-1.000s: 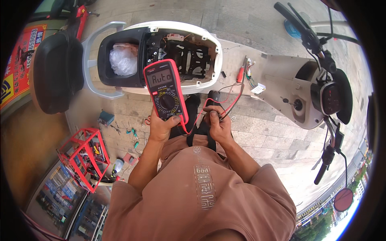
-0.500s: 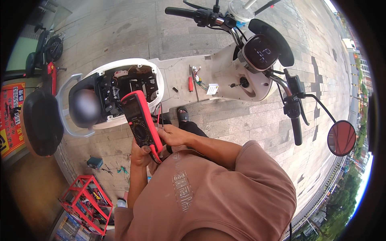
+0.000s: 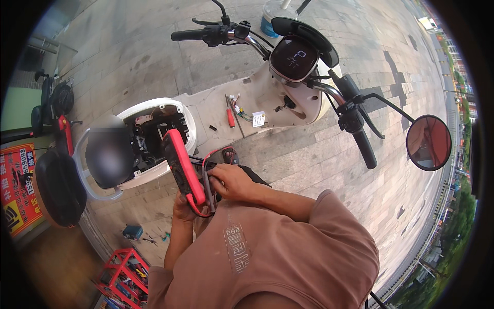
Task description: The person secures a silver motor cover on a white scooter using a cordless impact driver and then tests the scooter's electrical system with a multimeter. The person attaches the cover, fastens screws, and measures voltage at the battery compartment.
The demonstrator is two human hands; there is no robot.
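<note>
My left hand (image 3: 183, 207) grips the lower end of a red and black multimeter (image 3: 186, 167), tilted so mostly its red side edge shows. Close beside it, my right hand (image 3: 232, 182) is closed on the meter's test leads (image 3: 207, 188), with a dark probe and a red wire by its fingers. Beyond the meter stands a white electric scooter (image 3: 191, 121) with its seat bay (image 3: 167, 123) uncovered, dark parts showing inside. A red-handled screwdriver (image 3: 230, 118), coloured wires with connectors (image 3: 242, 111) and a white slotted piece (image 3: 258, 119) lie on its footboard.
Handlebars (image 3: 364, 147), a lit display (image 3: 295, 57) and a round mirror (image 3: 428, 142) rise to the right. A red tool rack (image 3: 123, 273) and a dark teal box (image 3: 133, 232) are at lower left. A black seat (image 3: 60, 188) is at left; a bucket (image 3: 272, 20) stands at the back.
The multimeter has turned from face-up to edge-on. My right hand has moved slightly right, and the leads now show beside it. The whole view has shifted, with the handlebars further left.
</note>
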